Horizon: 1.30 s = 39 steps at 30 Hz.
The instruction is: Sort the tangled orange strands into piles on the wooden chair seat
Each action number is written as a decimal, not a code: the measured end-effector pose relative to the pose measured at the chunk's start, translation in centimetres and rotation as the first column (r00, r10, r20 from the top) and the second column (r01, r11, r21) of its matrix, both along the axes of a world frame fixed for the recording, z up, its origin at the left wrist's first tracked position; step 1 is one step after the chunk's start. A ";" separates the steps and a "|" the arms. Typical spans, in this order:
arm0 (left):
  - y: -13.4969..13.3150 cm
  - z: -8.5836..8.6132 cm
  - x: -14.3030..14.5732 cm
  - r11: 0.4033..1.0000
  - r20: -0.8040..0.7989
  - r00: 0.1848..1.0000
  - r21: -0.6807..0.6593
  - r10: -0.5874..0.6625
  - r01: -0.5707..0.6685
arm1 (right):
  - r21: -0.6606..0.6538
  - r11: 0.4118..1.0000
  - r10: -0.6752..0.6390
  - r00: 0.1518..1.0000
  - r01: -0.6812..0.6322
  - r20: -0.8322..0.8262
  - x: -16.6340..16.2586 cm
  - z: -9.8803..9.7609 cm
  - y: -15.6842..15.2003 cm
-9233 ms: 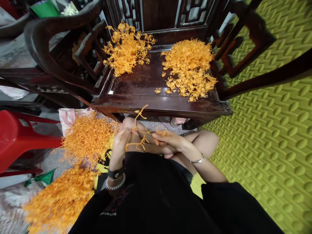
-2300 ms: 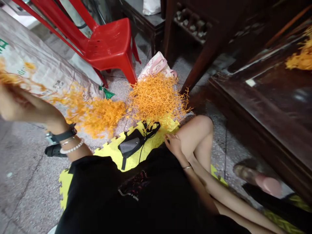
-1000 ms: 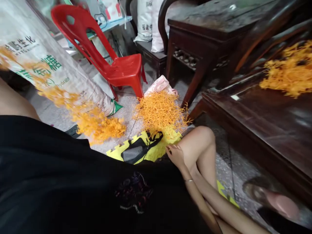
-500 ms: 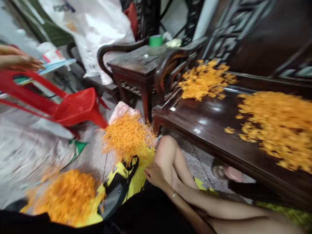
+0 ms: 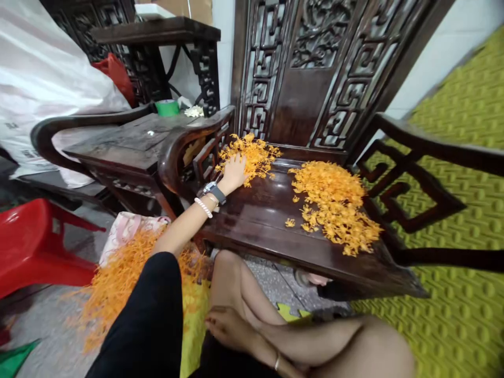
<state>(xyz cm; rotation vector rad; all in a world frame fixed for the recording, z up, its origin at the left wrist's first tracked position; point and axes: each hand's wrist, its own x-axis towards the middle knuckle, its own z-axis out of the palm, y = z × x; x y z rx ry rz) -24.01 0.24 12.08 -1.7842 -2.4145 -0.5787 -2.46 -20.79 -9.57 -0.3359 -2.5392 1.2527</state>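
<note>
My left hand, with a dark watch and bracelets at the wrist, reaches over the carved wooden bench. It lies palm down on the near side of the smaller pile of orange claw-like plastic pieces, fingers apart; whatever is beneath the palm is hidden. To the right, a larger pile of the same orange pieces spreads over the bench seat. One loose orange piece sits apart from it. My right hand rests on my leg by the knee, fingers loosely laid and holding nothing visible.
A heap of thin orange strands lies low on the left, partly behind my arm, beside a pink-white bag. Left stand a red plastic chair and a dark side table with green tape. Yellow mat covers the right.
The view has swung right toward the bench. My left hand, not identifiable earlier, now lies on the smaller orange pile. My right hand stays on my leg.
</note>
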 end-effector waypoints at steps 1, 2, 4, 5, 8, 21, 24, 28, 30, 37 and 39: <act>1.2 -0.6 -0.2 1.000 0.046 0.999 0.007 0.022 -0.022 | -0.019 1.000 -0.003 0.999 0.002 -0.035 0.4 1.3 1.4; 2.1 -1.2 -0.6 0.999 0.095 0.995 0.014 0.040 -0.042 | -0.029 0.999 -0.036 0.996 0.033 -0.078 0.8 2.9 3.0; 3.1 -1.9 -1.6 0.997 0.185 0.981 0.042 0.057 -0.066 | 0.011 0.980 -0.192 0.962 0.198 -0.192 0.8 7.2 6.9; 3.3 -2.1 -2.0 0.995 0.224 0.973 0.072 0.053 -0.071 | 0.047 0.942 -0.308 0.913 0.332 -0.268 0.3 9.6 9.2; 3.2 -1.8 -2.6 0.975 0.346 0.938 0.207 0.008 -0.084 | 0.238 0.778 -0.439 0.774 0.582 -0.457 -3.9 15.9 17.0; -6.2 -2.5 -0.3 0.706 0.759 0.525 0.609 -0.386 -0.362 | 0.409 0.849 -0.248 0.935 0.336 -0.253 -20.2 14.2 31.4; -8.8 -0.1 1.4 0.539 0.726 0.496 0.686 -0.476 -0.488 | 0.453 0.840 -0.192 0.945 0.297 -0.264 -18.8 13.2 32.5; -13.8 4.1 3.2 0.348 0.639 0.642 0.770 -0.424 -0.536 | 0.459 0.796 -0.316 0.918 0.394 -0.240 -17.2 11.9 35.2; -16.3 5.3 3.5 0.343 0.624 0.677 0.781 -0.389 -0.522 | 0.464 0.768 -0.385 0.897 0.441 -0.215 -17.4 12.1 36.6; -20.9 3.9 2.6 0.454 0.727 0.443 0.679 -0.525 -0.576 | 0.462 0.674 -0.558 0.807 0.577 -0.193 -20.9 15.7 37.2; -21.3 3.4 2.4 0.510 0.756 0.286 0.622 -0.589 -0.594 | 0.441 0.671 -0.557 0.798 0.595 -0.230 -21.1 17.0 35.1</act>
